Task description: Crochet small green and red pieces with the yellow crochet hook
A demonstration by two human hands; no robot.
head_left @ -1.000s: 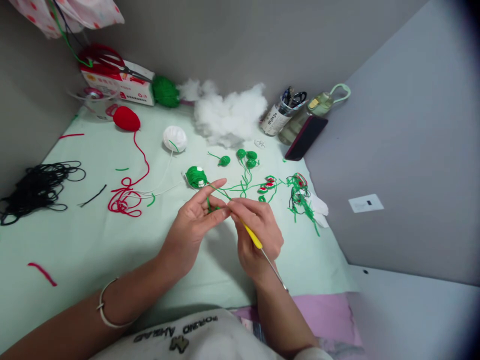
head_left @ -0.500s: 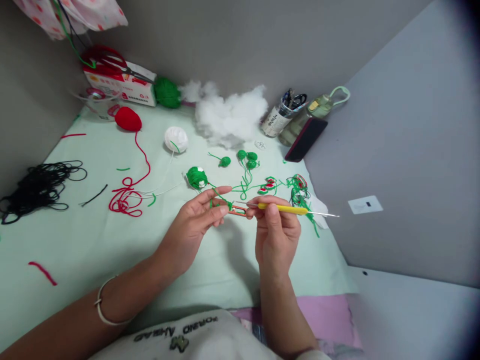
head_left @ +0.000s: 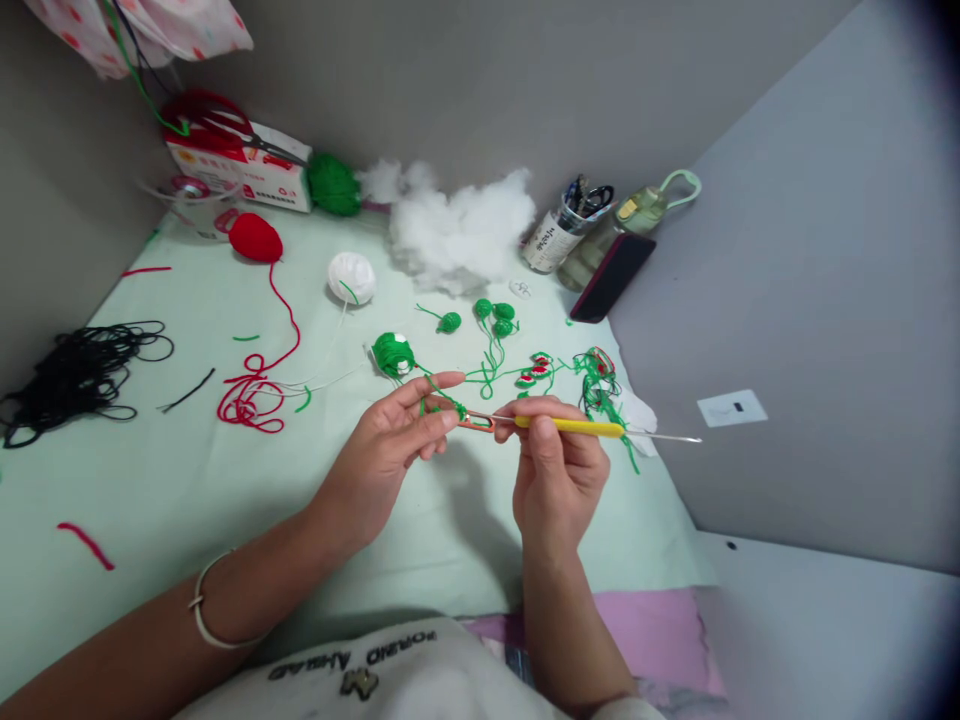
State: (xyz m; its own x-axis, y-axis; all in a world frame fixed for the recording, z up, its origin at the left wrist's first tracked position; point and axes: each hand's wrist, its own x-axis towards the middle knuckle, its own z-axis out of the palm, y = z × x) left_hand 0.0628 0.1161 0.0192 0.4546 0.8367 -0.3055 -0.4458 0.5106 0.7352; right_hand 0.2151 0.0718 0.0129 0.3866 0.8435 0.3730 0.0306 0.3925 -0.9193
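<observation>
The right hand (head_left: 561, 470) pinches the yellow-handled hook (head_left: 574, 427), turned sideways from its slant a second ago; the left hand (head_left: 384, 440), index finger extended, pinches green yarn (head_left: 460, 409).

A single view from a camera worn on the person's head, facing forward and down. It looks from close above — the pale fabric shirt with dark lettering (head_left: 427, 670) shows at the bottom edge, the bare left hand (head_left: 379, 440) and bare right hand (head_left: 561, 470) mid-frame. The pale green cloth-covered surface (head_left: 300, 510) stretches away to a plain grey wall (head_left: 450, 80) — the upper right corner darkens.
</observation>
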